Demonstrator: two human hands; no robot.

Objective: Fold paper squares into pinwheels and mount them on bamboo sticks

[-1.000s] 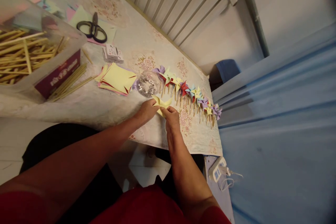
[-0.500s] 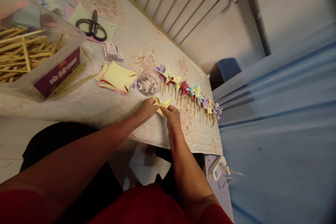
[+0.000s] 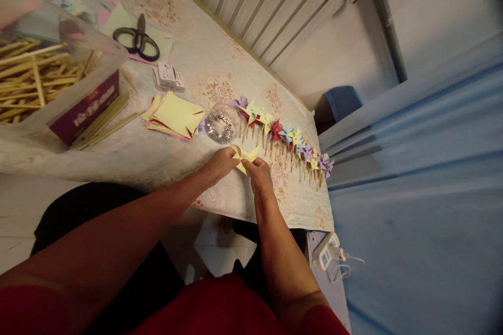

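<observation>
A yellow paper pinwheel, its corners curled inward, is held between both hands above the table's front part. My left hand pinches its left side, and my right hand grips the right side with the thumb near the middle. Just behind the paper sits a clear round dish of small shiny metal pieces. Left of that lies a stack of cut paper squares, yellow on top. Finished pinwheels on sticks form a row to the right, in several colours.
A clear plastic box full of wooden sticks stands at the left, with loose sticks beside it. Scissors lie on paper sheets; small white boxes are nearby. A power strip is beyond the table's right end.
Both hands and the yellow paper have shifted very slightly to the right. The paper stays gripped in both hands; the other things on the table look the same.
</observation>
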